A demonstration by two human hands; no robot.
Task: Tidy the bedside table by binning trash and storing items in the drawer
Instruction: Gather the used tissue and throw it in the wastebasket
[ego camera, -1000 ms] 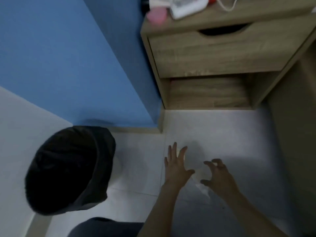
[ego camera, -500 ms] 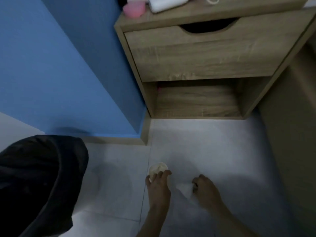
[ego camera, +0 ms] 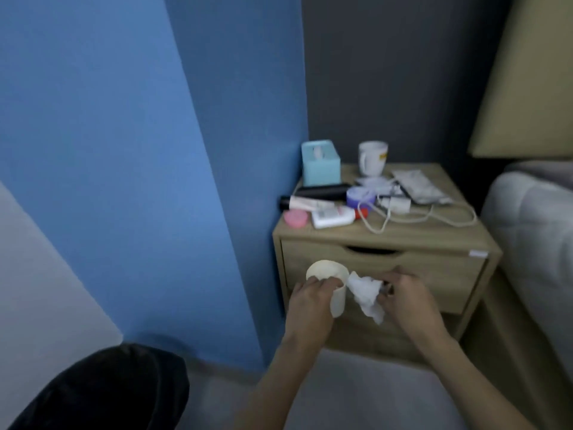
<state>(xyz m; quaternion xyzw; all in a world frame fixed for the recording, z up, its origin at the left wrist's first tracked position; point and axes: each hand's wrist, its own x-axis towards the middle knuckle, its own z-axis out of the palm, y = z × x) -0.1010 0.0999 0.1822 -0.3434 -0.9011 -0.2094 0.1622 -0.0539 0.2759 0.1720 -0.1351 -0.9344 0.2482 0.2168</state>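
Observation:
My left hand [ego camera: 311, 301] grips a cream paper cup [ego camera: 333, 282] by its rim, held up in front of the bedside table's shut drawer [ego camera: 434, 274]. My right hand [ego camera: 406, 294] pinches a crumpled white tissue [ego camera: 366, 293] just right of the cup. The wooden bedside table [ego camera: 403, 235] carries a teal tissue box [ego camera: 320, 162], a white mug [ego camera: 372, 158], a purple jar [ego camera: 359, 196], a pink round tin [ego camera: 296, 218], tubes, a white charger with cable [ego camera: 400, 204] and a foil packet [ego camera: 415, 184]. A bin lined with a black bag [ego camera: 105, 392] stands at the lower left.
A blue wall [ego camera: 139, 150] runs along the left, a dark grey wall behind the table. A grey bed [ego camera: 536, 243] with a beige headboard [ego camera: 527, 76] lies to the right. Pale floor tiles [ego camera: 356, 392] stretch below the table.
Both hands rose from the floor, the left carrying the cup and the right the tissue. The view tilted upward, showing the tabletop; the bin now sits at the lower left corner.

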